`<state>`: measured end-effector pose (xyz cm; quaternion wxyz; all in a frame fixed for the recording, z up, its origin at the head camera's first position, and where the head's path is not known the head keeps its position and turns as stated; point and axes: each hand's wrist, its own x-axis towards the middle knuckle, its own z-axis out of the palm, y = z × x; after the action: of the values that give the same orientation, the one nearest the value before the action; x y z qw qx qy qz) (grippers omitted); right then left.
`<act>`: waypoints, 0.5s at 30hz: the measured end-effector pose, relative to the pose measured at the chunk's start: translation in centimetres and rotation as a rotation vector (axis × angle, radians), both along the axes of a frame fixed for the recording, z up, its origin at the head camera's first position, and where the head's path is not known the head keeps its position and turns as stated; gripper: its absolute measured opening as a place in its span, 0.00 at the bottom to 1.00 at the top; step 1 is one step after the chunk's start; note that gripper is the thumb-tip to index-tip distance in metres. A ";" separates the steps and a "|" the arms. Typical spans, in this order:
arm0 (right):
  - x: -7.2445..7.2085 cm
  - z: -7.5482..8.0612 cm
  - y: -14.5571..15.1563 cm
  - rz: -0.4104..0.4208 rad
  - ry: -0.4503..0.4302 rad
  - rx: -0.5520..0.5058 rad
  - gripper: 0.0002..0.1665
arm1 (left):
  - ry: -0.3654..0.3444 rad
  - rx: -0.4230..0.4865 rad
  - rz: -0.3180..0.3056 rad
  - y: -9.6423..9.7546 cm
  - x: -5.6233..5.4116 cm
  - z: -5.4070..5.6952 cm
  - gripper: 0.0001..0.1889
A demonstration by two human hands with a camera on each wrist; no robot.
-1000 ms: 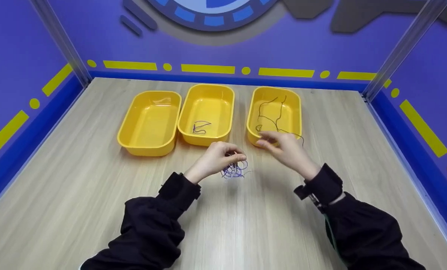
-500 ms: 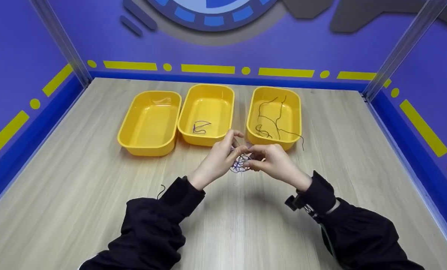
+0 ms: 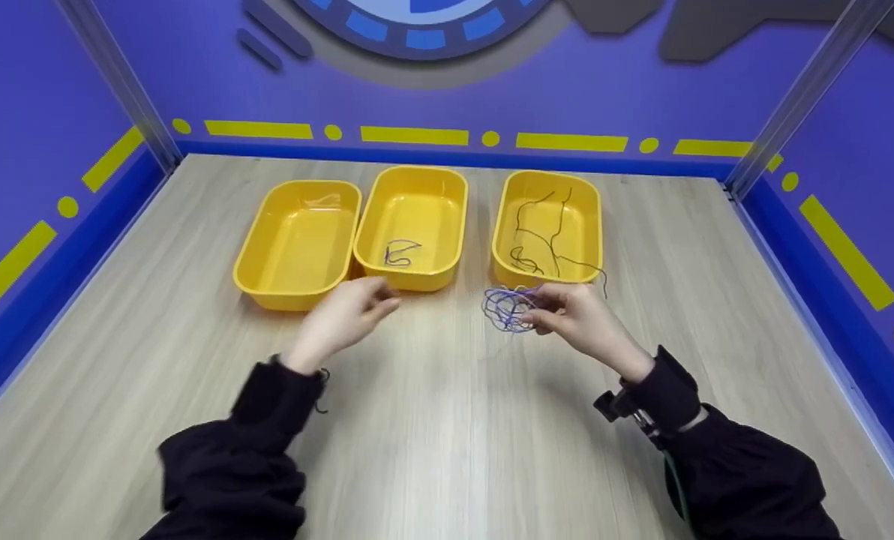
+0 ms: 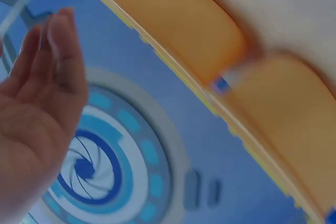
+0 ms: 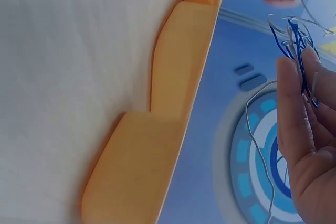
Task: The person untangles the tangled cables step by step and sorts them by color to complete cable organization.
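Note:
My right hand (image 3: 582,319) pinches a tangle of blue, purple and white string (image 3: 505,309) between thumb and fingers, above the table in front of the right bin. The same string tangle (image 5: 299,40) shows at the fingertips in the right wrist view, with loose pale strands trailing from it. My left hand (image 3: 338,319) is near the front of the left and middle bins, apart from the tangle. Its thumb and fingers stand apart, loosely bent, and nothing shows between them. In the left wrist view, the left hand (image 4: 42,98) has softly curved fingers.
Yellow bins stand in a row: a left bin (image 3: 297,259), a middle bin (image 3: 417,217) holding a small purple string (image 3: 398,259), and a right bin (image 3: 541,206) with dark strings (image 3: 554,240), one hanging over its rim. A dark strand (image 3: 322,409) lies beside the left cuff.
Both hands met at the tangle half a second ago. Now the left hand has let go and moved left, while the right hand has moved slightly right, holding the tangle.

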<state>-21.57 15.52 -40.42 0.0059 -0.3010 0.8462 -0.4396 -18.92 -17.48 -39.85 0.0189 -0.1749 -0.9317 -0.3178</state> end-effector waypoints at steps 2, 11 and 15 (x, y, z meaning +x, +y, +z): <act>0.1 -0.1 0.6 -0.014 -0.024 0.006 0.07 | -0.029 -0.096 0.051 -2.0 0.9 -0.2 0.06; 0.3 -0.2 2.2 -0.102 -0.054 0.036 0.06 | -0.366 -0.353 0.180 -5.6 4.7 -2.2 0.17; 0.4 -0.2 2.6 -0.125 -0.022 0.043 0.05 | -0.408 -0.385 0.176 -5.8 4.9 -2.9 0.14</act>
<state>-21.21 18.09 -40.60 -0.0057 -0.2426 0.8724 -0.4243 -14.06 -23.33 -42.71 -0.1749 -0.0265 -0.9710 -0.1608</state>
